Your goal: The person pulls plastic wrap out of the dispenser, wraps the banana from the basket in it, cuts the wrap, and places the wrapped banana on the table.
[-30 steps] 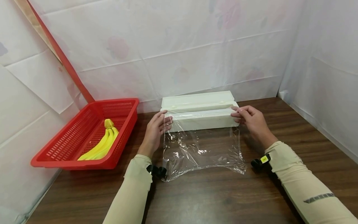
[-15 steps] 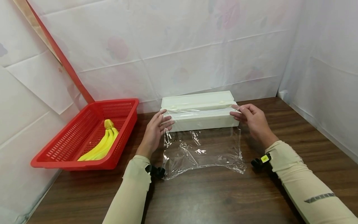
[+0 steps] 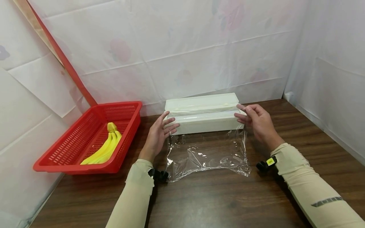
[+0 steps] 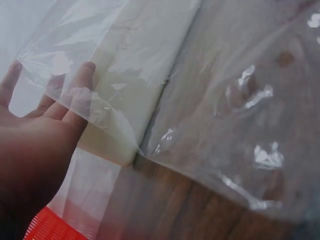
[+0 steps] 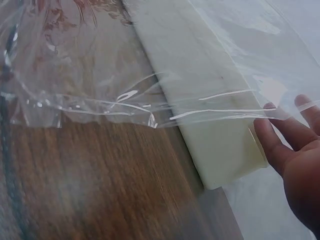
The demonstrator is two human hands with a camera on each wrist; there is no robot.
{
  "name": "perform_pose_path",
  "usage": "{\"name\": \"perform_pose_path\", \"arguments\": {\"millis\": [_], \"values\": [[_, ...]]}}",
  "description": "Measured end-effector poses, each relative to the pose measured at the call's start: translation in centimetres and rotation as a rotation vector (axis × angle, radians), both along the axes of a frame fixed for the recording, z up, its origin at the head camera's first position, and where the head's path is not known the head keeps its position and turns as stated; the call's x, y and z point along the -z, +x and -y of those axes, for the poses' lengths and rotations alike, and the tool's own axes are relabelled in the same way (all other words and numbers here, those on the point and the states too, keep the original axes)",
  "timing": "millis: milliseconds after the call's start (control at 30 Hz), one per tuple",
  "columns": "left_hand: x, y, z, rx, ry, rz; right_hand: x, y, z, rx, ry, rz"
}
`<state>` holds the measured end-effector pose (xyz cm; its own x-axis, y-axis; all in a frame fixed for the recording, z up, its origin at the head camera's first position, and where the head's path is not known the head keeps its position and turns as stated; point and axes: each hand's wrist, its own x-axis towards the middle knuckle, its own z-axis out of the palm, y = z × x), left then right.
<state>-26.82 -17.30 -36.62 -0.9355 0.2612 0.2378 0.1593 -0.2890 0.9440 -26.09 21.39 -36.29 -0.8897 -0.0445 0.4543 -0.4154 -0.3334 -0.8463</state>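
Note:
A sheet of clear plastic wrap (image 3: 205, 155) hangs out over the front of a long white wrap box (image 3: 208, 124) and lies toward the person on the table. The box's lid (image 3: 201, 100) stands up at the back. At the box's left end my left hand (image 3: 156, 133) pinches an edge of the wrap at the fingertips, its other fingers spread; creases run from that point in the left wrist view. My right hand (image 3: 260, 126) pinches the opposite edge between thumb and index finger at the right end. The other fingers rest near the box front (image 5: 225, 145).
To the left, a red plastic basket (image 3: 129, 139) holds a bunch of yellow bananas (image 3: 105, 145). A red strip (image 3: 71, 71) slants up behind it. White patterned sheeting (image 3: 182, 47) encloses the back and sides of the brown wooden table (image 3: 216, 202).
Both hands stay at the box ends; the right index finger has risen slightly. The wrap's upper part has shifted up toward the lid, and its creases have changed. The basket stays put.

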Motion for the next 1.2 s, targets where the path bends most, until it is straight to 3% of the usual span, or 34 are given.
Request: {"name": "perform_pose_path", "arguments": {"millis": [467, 767, 1200], "values": [[-0.16, 0.2, -0.45, 0.016, 0.057, -0.038, 0.01, -0.11, 0.03, -0.074, -0.073, -0.021], [0.38, 0.3, -0.1, 0.09, 0.12, -0.065, -0.05, 0.05, 0.16, -0.116, -0.119, -0.02], [0.81, 0.36, 0.08, 0.124, 0.194, -0.065, -0.41, 0.29, -0.03, -0.163, -0.182, 0.019]]}}
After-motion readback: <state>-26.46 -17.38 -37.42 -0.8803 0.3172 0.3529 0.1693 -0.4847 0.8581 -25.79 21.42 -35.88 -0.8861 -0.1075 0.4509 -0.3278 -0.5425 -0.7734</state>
